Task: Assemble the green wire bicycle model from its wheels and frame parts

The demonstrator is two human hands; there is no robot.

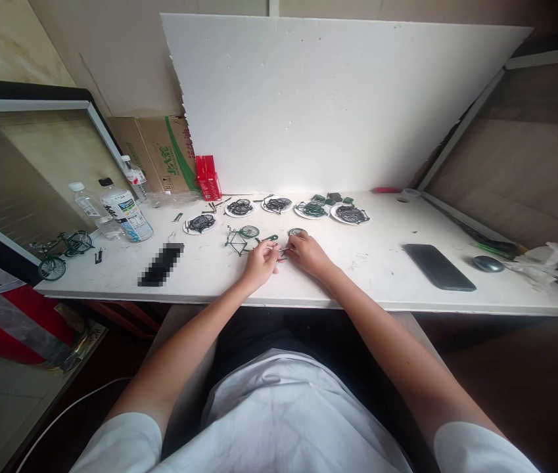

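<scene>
Near the front middle of the white table [352, 282], my left hand [261, 264] has its fingers pinched on a small dark part. My right hand [307, 253] is close beside it, its fingers closed on a thin piece between the two hands; the exact shape is too small to tell. A green bicycle frame [236, 240] lies just left and behind my left hand, with a spoked wheel [249, 231] at its top. Another wheel [296, 231] shows behind my right fingers. Plates with dark parts [200, 224] and green parts [312, 209] stand farther back.
An assembled bicycle model [64, 253] and bottles [128, 213] stand at the left. A red box [208, 177] is at the back before a cardboard box [160, 154]. At the right lie a black phone [440, 266], a mouse [488, 263] and crumpled plastic [542, 261].
</scene>
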